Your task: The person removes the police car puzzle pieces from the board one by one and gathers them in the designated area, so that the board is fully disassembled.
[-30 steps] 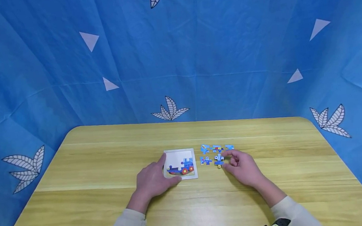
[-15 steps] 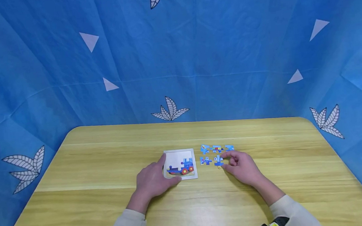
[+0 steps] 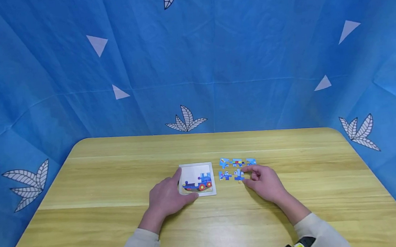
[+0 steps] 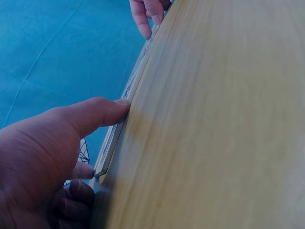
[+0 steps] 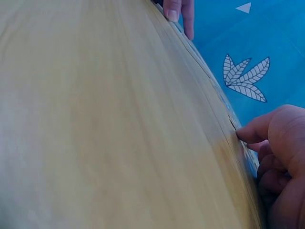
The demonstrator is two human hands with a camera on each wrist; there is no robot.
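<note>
A white-framed jigsaw board (image 3: pixel 212 177) lies on the table, with a partly assembled blue train picture in its lower part. My left hand (image 3: pixel 169 196) grips the board at its near left corner, thumb along the near edge and index finger at the left side. In the left wrist view the thumb (image 4: pixel 112 112) presses the board's edge while the other fingers curl below. To the right, my right hand (image 3: pixel 266 182) pinches a blue jigsaw piece (image 3: pixel 239 175) between thumb and index finger, low at the tabletop. The right wrist view shows these fingers (image 5: pixel 252 131) edge-on; the piece is hard to make out there.
Several loose jigsaw pieces lie right of the board: one at the far left (image 3: pixel 224 162), one in the far middle (image 3: pixel 237 162), one at the far right (image 3: pixel 251 161) and a nearer one (image 3: pixel 225 175). Behind the wooden table (image 3: pixel 116 163) hangs a blue curtain (image 3: pixel 248 55).
The pinched piece has turned a little and shifted slightly left, with my right hand moving slightly the same way. My left hand and the board have stayed put.
</note>
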